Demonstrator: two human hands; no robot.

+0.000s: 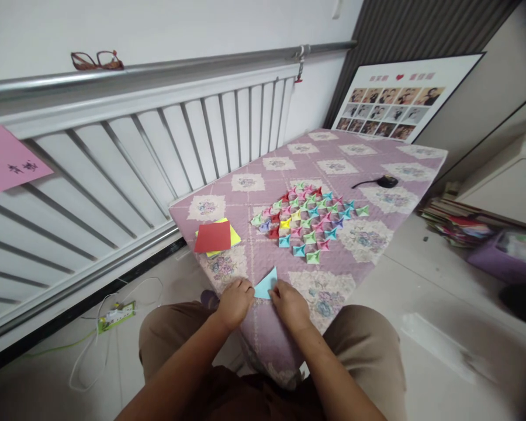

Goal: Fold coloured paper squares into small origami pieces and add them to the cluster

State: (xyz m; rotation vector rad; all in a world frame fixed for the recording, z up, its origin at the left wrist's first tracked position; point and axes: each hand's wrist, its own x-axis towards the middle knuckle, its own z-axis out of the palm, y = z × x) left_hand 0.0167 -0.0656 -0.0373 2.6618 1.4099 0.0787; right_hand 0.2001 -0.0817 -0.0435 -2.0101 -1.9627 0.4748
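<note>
A light blue piece of paper (264,286), folded into a triangle, lies at the near end of the table between my two hands. My left hand (236,301) has its fingers closed at the paper's left corner. On the right edge, my right hand (290,302) pinches the paper between thumb and fingers. Beyond them, several small folded paper pieces (309,222) stand in slanting rows, in green, pink, blue, red, yellow and purple. To the left is a stack of square paper sheets (213,236), red on top with yellow beneath.
A purple flowered cloth (269,254) covers the table. A black object with a short cord (386,182) lies at the right. A white radiator (201,137) runs along the left, with glasses (97,60) on its pipe. A photo board (388,102) leans at the back.
</note>
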